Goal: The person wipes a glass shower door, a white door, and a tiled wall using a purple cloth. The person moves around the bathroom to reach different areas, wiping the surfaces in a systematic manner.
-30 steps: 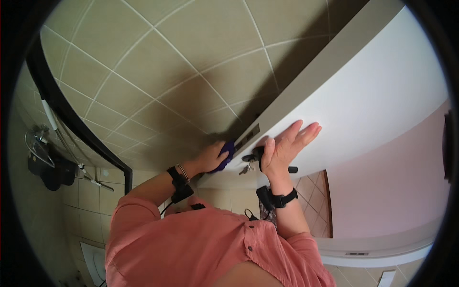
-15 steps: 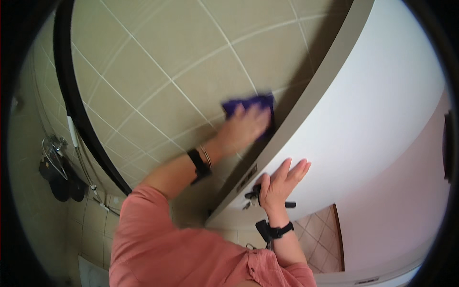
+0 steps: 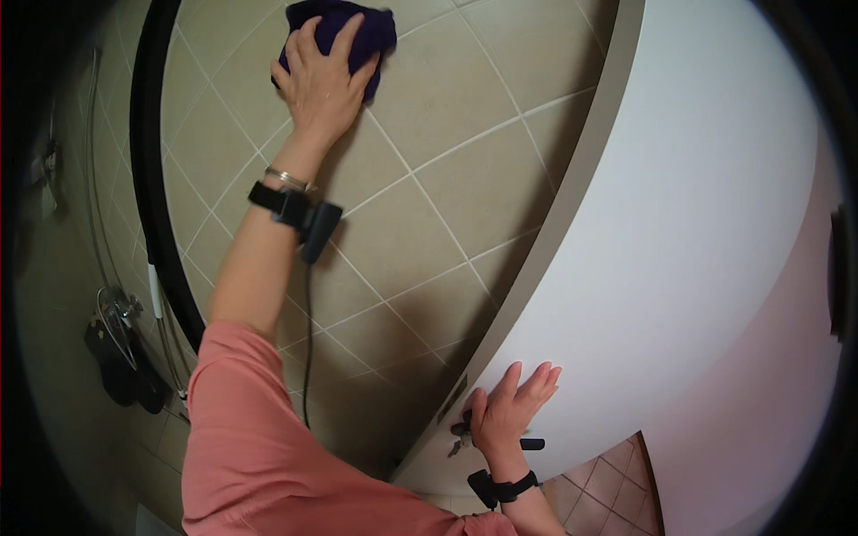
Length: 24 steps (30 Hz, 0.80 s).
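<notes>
High on the beige tiled wall [image 3: 438, 214], my left hand [image 3: 323, 89] holds a dark purple cloth [image 3: 380, 36] pressed to the tiles, its fingers spread over the fabric. Part of the cloth is hidden under the palm. My right hand [image 3: 509, 420] lies on the white door [image 3: 626, 295] near its edge, fingers stretched out and holding nothing. Beside that palm are the black door handle [image 3: 533, 444] and some keys [image 3: 458, 441] at the lock.
A curved black frame [image 3: 150, 161] runs down the left, with a shower hose and a mixer tap [image 3: 125, 308] beyond it. Dark objects [image 3: 121, 375] hang below the tap. A cable [image 3: 308, 357] trails from my left wrist strap. Tiled floor [image 3: 608, 482] shows past the door.
My left hand has moved with the cloth up and to the left along the wall, away from the door edge. My right hand stays on the door by the handle.
</notes>
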Tool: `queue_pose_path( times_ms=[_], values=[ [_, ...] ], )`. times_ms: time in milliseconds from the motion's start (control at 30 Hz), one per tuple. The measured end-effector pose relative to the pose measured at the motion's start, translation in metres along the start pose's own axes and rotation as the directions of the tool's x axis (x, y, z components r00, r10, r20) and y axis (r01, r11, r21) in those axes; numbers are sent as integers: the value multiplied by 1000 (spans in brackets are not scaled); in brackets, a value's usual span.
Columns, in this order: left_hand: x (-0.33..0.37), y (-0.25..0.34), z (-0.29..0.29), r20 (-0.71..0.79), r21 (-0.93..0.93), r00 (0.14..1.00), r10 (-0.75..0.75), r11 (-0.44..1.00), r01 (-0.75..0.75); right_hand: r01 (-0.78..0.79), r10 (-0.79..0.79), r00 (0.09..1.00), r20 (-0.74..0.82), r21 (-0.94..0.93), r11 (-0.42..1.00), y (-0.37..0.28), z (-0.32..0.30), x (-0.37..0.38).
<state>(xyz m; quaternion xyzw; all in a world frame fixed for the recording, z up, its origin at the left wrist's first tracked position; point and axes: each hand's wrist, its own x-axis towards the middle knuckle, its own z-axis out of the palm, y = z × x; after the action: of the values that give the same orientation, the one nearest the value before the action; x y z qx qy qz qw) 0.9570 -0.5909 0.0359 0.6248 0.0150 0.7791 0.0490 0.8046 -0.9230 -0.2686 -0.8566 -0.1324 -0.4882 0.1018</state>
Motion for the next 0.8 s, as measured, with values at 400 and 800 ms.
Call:
queue_pose_path(
  times_ms=[400,800],
  values=[
    [-66,135,-8,133,-723,529,838,447,-526,-1,3,999,33,-52,999,8,8,-11],
    [20,-150,-5,-60,54,989,-133,989,136,10,-10,1000,-9,-45,999,4,15,-9]
  ],
)
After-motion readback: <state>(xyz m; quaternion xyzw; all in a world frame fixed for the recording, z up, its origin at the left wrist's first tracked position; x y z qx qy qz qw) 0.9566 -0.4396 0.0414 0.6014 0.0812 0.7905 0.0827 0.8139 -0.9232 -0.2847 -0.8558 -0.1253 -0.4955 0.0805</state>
